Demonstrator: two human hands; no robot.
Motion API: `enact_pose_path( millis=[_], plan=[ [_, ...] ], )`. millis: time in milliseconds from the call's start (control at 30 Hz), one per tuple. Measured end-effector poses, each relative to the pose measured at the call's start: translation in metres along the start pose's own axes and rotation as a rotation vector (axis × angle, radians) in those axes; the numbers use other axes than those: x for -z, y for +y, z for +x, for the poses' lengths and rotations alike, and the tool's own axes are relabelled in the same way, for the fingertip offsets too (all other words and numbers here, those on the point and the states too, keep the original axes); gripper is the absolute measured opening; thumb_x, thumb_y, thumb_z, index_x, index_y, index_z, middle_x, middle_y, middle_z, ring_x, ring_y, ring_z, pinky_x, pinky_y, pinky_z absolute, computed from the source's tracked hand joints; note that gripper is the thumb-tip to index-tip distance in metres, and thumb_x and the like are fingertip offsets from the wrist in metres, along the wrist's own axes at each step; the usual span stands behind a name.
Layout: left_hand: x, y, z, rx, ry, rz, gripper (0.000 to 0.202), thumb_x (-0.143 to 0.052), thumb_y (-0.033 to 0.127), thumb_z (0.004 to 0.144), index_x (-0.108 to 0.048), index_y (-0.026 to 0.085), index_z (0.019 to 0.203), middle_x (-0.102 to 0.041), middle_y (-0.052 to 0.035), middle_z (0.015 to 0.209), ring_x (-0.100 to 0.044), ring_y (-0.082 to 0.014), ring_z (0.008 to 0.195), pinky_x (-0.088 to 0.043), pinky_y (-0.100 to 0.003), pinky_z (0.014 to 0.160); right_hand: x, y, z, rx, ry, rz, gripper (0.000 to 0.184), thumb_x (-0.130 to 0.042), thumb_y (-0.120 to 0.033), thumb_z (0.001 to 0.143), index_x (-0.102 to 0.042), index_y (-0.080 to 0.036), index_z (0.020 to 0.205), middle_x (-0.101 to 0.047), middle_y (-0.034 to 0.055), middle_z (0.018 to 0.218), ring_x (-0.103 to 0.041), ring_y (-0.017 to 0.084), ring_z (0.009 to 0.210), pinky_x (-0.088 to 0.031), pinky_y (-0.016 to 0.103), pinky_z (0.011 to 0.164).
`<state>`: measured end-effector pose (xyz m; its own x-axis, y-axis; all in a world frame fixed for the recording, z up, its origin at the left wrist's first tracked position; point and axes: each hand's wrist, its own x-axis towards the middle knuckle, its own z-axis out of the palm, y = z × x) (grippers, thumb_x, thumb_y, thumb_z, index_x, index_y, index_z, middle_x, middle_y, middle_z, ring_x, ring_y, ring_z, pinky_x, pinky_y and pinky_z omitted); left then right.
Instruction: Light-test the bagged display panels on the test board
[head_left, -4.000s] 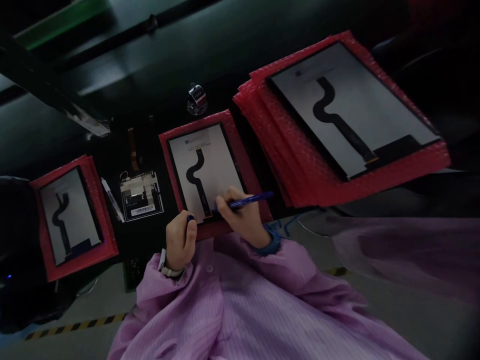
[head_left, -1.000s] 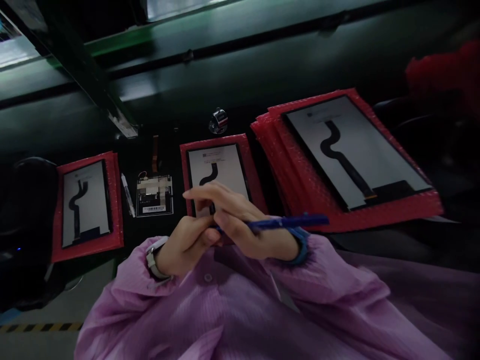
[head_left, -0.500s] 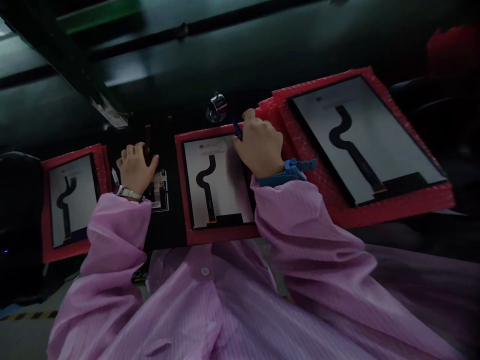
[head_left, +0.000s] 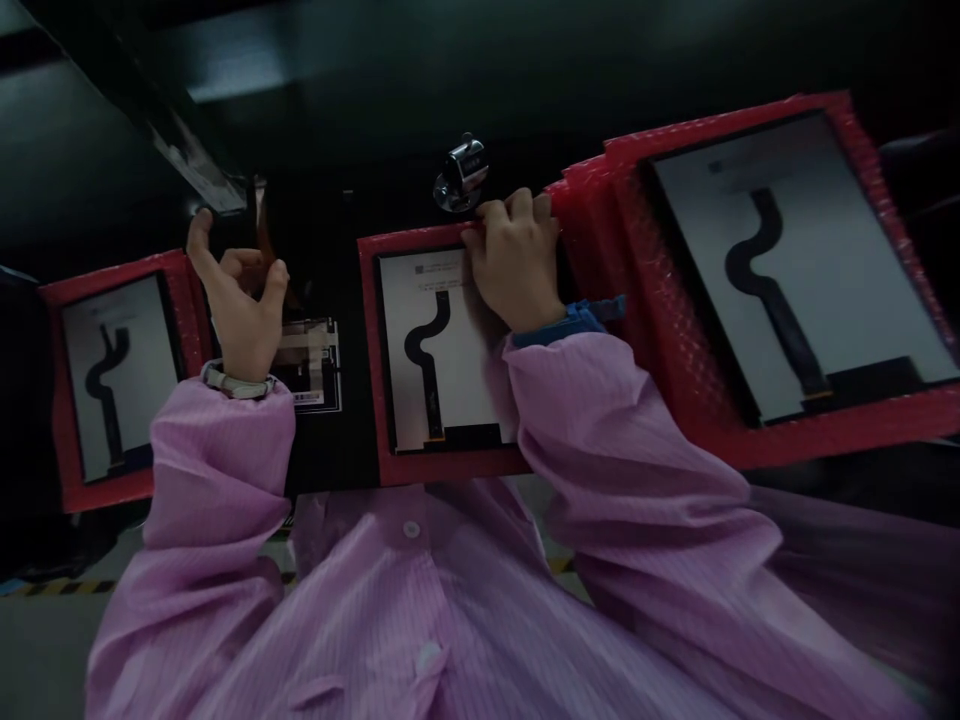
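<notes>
My left hand (head_left: 244, 310) is raised, its index finger stretched out, thumb apart and other fingers bent, with nothing visible in it. Behind its fingers stands a thin orange-brown flex strip (head_left: 262, 225); whether they touch, I cannot tell. My right hand (head_left: 517, 262) rests at the top right corner of the middle display panel (head_left: 480, 370), fingers curled down over the edge. Its fingertips and anything in them are hidden. The pale panel carries a black S-shaped flex cable (head_left: 427, 375) and lies on a red bubble-wrap sheet (head_left: 450, 468).
A chrome tally counter (head_left: 465, 165) stands behind the middle panel. To the right, another panel (head_left: 862, 290) lies on stacked red wrap (head_left: 675, 390). A similar panel (head_left: 142, 370) lies left. A small circuit piece with a barcode label (head_left: 311, 370) sits beside my left wrist.
My left hand has lifted and turned, index finger now extended. My right hand has curled further over the panel's corner, and the blue item by its thumb no longer shows. The view has shifted.
</notes>
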<state>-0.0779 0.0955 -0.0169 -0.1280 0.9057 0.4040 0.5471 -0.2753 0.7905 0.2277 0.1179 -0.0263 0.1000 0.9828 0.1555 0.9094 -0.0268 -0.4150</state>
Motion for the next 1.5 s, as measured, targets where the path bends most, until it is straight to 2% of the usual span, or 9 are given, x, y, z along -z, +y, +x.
enact_pose_path(
  millis=[100,200,333,600,833,1033,1133,1267,1500],
  plan=[
    [0.0,0.0,0.0,0.007,0.009,-0.013,0.066,-0.074,0.036,0.094,-0.036,0.024,0.146,-0.064,0.0005,0.094,-0.068,-0.0139,0.082,-0.057,-0.029,0.079,-0.005,0.01,0.012,-0.02,-0.012,0.171,0.009,-0.069,-0.021,0.095,-0.064,-0.014,0.094,-0.061,0.0144,0.114,-0.051,0.03,0.116,-0.039,0.055,0.108],
    [-0.001,0.007,-0.001,0.018,-0.002,0.036,0.041,-0.071,0.038,0.093,-0.056,0.025,0.129,-0.067,-0.004,0.1,-0.071,-0.0189,0.089,-0.058,-0.033,0.081,-0.009,0.015,0.019,-0.004,-0.033,0.277,0.016,-0.071,-0.017,0.092,-0.059,-0.016,0.081,-0.06,0.0087,0.098,-0.052,0.023,0.102,-0.04,0.05,0.107],
    [-0.003,0.02,-0.002,0.013,-0.053,-0.001,0.022,-0.065,0.041,0.096,-0.066,0.021,0.104,-0.072,-0.0062,0.101,-0.072,-0.0187,0.088,-0.058,-0.033,0.082,-0.016,0.002,0.021,-0.037,-0.001,0.296,0.024,-0.071,-0.01,0.09,-0.054,-0.018,0.075,-0.059,0.0043,0.092,-0.049,0.02,0.097,-0.041,0.047,0.106],
    [-0.003,0.027,-0.004,0.016,-0.061,-0.104,0.038,-0.056,0.059,0.1,-0.064,0.025,0.084,-0.07,-0.0014,0.08,-0.071,-0.0151,0.072,-0.054,-0.031,0.067,-0.019,-0.03,0.023,-0.146,0.005,0.273,0.029,-0.068,-0.014,0.096,-0.046,-0.019,0.078,-0.059,0.0085,0.106,-0.047,0.021,0.114,-0.037,0.046,0.111],
    [-0.007,0.024,-0.008,-0.069,-0.09,-0.204,0.024,-0.06,0.051,0.1,-0.07,0.032,0.109,-0.074,0.0011,0.084,-0.071,-0.013,0.062,-0.055,-0.027,0.056,-0.016,-0.027,0.02,-0.035,0.037,0.238,0.019,-0.06,-0.011,0.098,-0.054,-0.018,0.081,-0.064,0.0081,0.11,-0.052,0.022,0.106,-0.042,0.044,0.102],
    [-0.008,0.025,-0.012,-0.04,-0.131,-0.25,0.031,-0.063,0.054,0.097,-0.068,0.025,0.088,-0.073,0.0004,0.079,-0.073,-0.0142,0.067,-0.058,-0.027,0.064,-0.03,-0.017,0.029,-0.011,0.074,0.296,0.027,-0.063,-0.013,0.097,-0.05,-0.019,0.074,-0.064,0.0059,0.101,-0.047,0.017,0.096,-0.038,0.043,0.101],
    [-0.008,0.025,-0.013,-0.022,-0.154,-0.246,0.033,-0.064,0.054,0.097,-0.066,0.023,0.085,-0.072,0.0009,0.075,-0.071,-0.0125,0.064,-0.056,-0.026,0.062,-0.031,-0.012,0.024,0.029,0.122,0.307,0.02,-0.066,-0.02,0.098,-0.056,-0.017,0.081,-0.063,0.0077,0.101,-0.047,0.019,0.098,-0.039,0.043,0.101],
    [-0.009,0.03,-0.014,-0.033,-0.172,-0.199,0.028,-0.063,0.047,0.098,-0.068,0.022,0.086,-0.073,0.0005,0.074,-0.071,-0.0127,0.063,-0.057,-0.027,0.062,-0.016,-0.021,-0.008,0.28,0.236,0.307,0.021,-0.056,-0.035,0.104,-0.062,-0.015,0.109,-0.061,0.0146,0.116,-0.048,0.026,0.11,-0.042,0.048,0.101],
    [-0.01,0.037,-0.015,-0.103,-0.193,-0.126,0.022,-0.061,0.041,0.101,-0.069,0.024,0.089,-0.074,0.001,0.079,-0.073,-0.0125,0.072,-0.056,-0.029,0.067,0.01,-0.057,-0.074,0.498,-0.174,0.058,0.045,-0.057,-0.039,0.101,-0.057,-0.01,0.135,-0.055,0.0217,0.139,-0.049,0.038,0.133,-0.045,0.057,0.109]
  ],
)
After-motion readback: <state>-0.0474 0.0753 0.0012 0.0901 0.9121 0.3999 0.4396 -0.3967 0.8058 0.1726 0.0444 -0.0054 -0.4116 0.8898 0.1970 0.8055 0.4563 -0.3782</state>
